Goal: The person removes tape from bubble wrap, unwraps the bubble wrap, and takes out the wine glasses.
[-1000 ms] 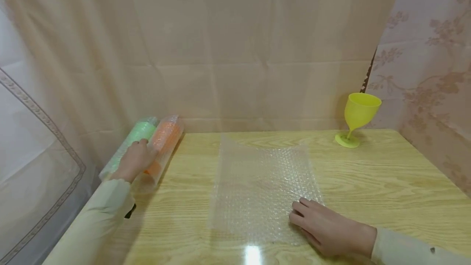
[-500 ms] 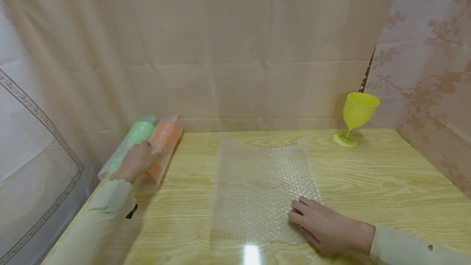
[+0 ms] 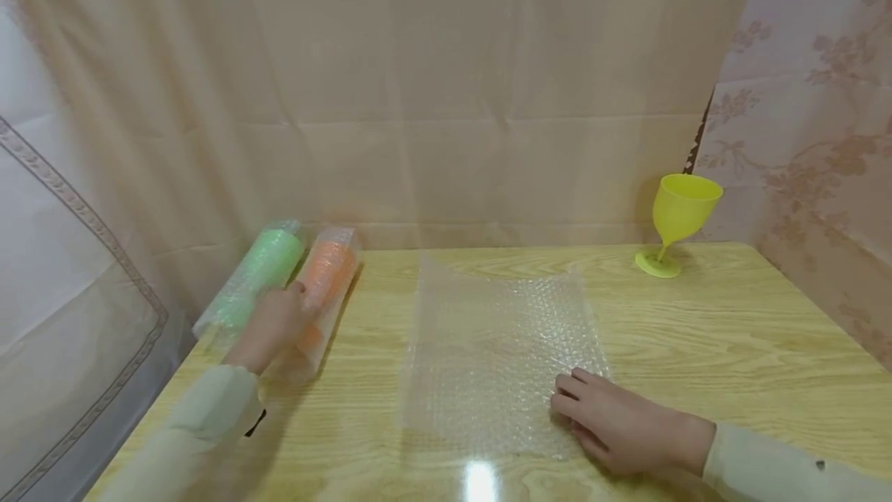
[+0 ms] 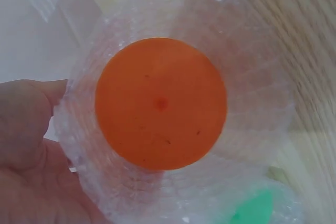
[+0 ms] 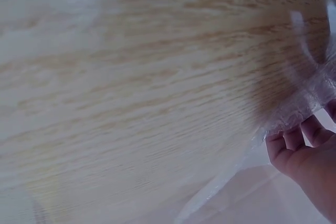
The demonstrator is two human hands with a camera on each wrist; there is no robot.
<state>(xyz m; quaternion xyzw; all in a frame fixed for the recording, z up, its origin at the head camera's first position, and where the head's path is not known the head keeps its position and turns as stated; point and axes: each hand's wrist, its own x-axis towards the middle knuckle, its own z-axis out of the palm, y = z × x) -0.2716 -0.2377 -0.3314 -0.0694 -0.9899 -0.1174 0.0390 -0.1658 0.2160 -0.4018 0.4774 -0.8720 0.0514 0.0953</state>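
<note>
In the head view my left hand (image 3: 273, 325) grips a bundle of bubble wrap with an orange thing (image 3: 324, 273) inside, at the table's left. A round, flat orange end (image 4: 160, 103) faces the left wrist camera, with wrap around it. Close beside lies a second bubble-wrapped roll, green (image 3: 261, 266) inside. A clear sheet of bubble wrap (image 3: 488, 355) is spread flat mid-table. My right hand (image 3: 620, 421) rests on its near right part with relaxed fingers. Its fingertips (image 5: 277, 142) touch the sheet's edge in the right wrist view.
A yellow goblet (image 3: 683, 215) stands at the back right of the wooden table (image 3: 739, 347). Beige cloth (image 3: 453, 99) hangs behind the table, and patterned cloth (image 3: 822, 138) hangs on the right.
My left hand and the orange bundle have shifted right and a little nearer, opening a gap at the far end from the green roll. The right hand stays on the sheet.
</note>
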